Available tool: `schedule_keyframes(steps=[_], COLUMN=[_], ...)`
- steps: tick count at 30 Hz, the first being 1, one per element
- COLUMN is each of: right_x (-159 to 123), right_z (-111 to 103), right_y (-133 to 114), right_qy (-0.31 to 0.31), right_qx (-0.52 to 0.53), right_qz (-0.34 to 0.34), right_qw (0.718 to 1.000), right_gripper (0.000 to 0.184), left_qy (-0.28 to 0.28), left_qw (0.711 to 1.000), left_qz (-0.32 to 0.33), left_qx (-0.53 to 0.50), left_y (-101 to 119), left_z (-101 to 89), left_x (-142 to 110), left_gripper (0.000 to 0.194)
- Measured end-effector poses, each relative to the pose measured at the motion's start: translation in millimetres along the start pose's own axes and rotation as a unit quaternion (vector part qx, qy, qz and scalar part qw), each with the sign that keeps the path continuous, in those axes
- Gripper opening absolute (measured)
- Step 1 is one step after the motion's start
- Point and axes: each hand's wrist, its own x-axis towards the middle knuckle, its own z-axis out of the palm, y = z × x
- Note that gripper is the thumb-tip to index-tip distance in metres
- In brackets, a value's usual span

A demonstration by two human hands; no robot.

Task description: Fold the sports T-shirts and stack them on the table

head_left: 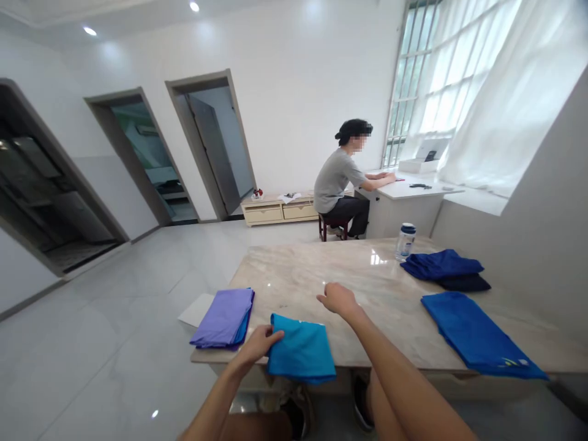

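Close to us, our left hand (pixel 260 344) rests at the near left edge of a folded teal garment (pixel 301 349), its fingers curled over the cloth and apparently gripping it, though the angle makes that hard to confirm. The garment lies at the near edge of a pale marble bench (pixel 321 269), with part of it hanging over. Our right hand (pixel 337 299) is loosely open and empty, its fingers curled, just beyond the garment and apart from it. To the left of the teal garment, nearly touching it, sits a folded purple garment (pixel 223 317), with a sheet of white paper (pixel 195 309) partly beneath it. To our right lies a flat, folded blue garment (pixel 478 334) with a small yellow-green mark near one corner. Farther along the bench is a rumpled navy garment (pixel 441 264) on a darker folded cloth (pixel 463 282), and beyond them stands a white bottle with a dark blue cap (pixel 406 242). Across the room, a person in a grey T-shirt (pixel 340 180) sits on a stool, with both forearms on a white bench (pixel 404 190) beneath a curtained window (pixel 478 92).
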Motion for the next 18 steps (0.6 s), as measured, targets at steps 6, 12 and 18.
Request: schedule_keyframes(steps=[6,12,18], right_x=[-15,-37,-37], right_z=[5,24,49], right_y=[7,46,92], right_qy=[0.004,-0.004,0.024], right_qx=[0.012,-0.029,-0.025], right_qz=[-0.075,-0.134,-0.084], right_qw=[0.997,0.991,0.996], right_gripper=[0.039,0.042,0.05], left_qy=[0.234,0.41,0.446], left_qw=[0.961,0.885,0.828], left_qz=[0.006,-0.009,-0.079], left_qx=[-0.145,-0.22,-0.33], left_y=[88,80,-1], left_z=[-61.2,-88.9,-70.5], left_x=[-96,-223,-282], left_gripper=[0.048,0.041,0.021])
